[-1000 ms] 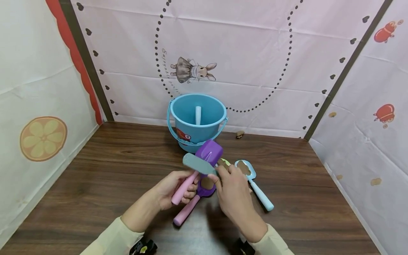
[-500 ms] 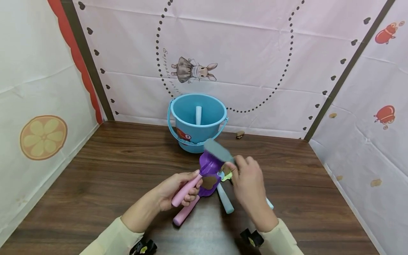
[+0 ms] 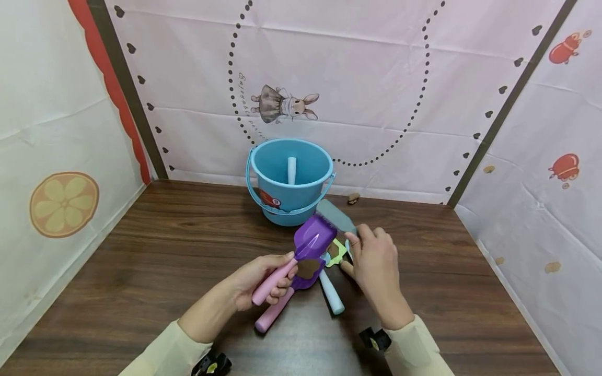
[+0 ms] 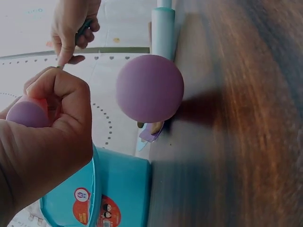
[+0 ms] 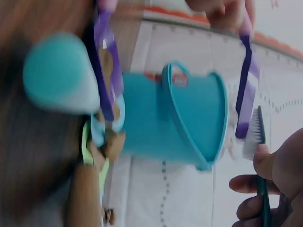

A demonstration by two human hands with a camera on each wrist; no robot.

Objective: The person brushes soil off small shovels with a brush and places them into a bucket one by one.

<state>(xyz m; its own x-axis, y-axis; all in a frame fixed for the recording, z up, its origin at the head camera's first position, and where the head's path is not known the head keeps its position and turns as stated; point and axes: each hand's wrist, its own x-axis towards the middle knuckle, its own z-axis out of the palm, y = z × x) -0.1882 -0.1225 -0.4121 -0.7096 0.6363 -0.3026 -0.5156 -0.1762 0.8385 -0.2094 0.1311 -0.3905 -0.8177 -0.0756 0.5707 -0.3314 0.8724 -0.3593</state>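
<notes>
My left hand (image 3: pixel 265 282) grips the pink handle of a purple toy shovel (image 3: pixel 314 237), raised above the table with its blade pointing away from me. My right hand (image 3: pixel 376 266) holds a small brush (image 3: pixel 336 215) with a flat grey-green head. Pale bristles and a dark green handle show on the brush (image 5: pixel 262 189) in the right wrist view, where its bristle end lies beside the purple shovel's (image 5: pixel 248 90) tip. Under the held shovel, a second purple tool with a pink handle (image 3: pixel 275 312) lies on the table, brown patch in its head.
A blue bucket (image 3: pixel 291 196) stands at the back with a pale blue handle (image 3: pixel 292 170) upright inside. Near the right hand lie a light-blue handle (image 3: pixel 332 293), a green-edged piece (image 3: pixel 336 253) and a wooden handle (image 3: pixel 347 268). A brown lump (image 3: pixel 354 198) sits by the back wall.
My right hand has moved right and slightly away from me, taking the brush across the shovel blade to its far right end. The left hand has stayed nearly in place.
</notes>
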